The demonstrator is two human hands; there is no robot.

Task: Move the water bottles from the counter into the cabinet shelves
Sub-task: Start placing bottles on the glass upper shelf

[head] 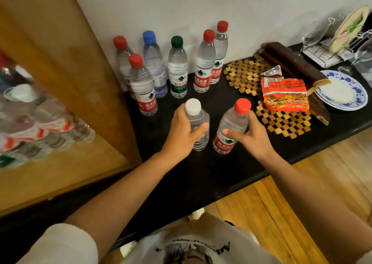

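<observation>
— What lies right of centre in the frame?
— A woven mat of small wooden tiles (281, 120), with a red and orange snack packet (284, 94) on it.
— And further right?
— A blue-and-white plate (360, 94), a long dark brown box (289, 66) with one end over its rim; upper right, a wire rack (322, 52) holding a decorated disc (350, 28).
</observation>
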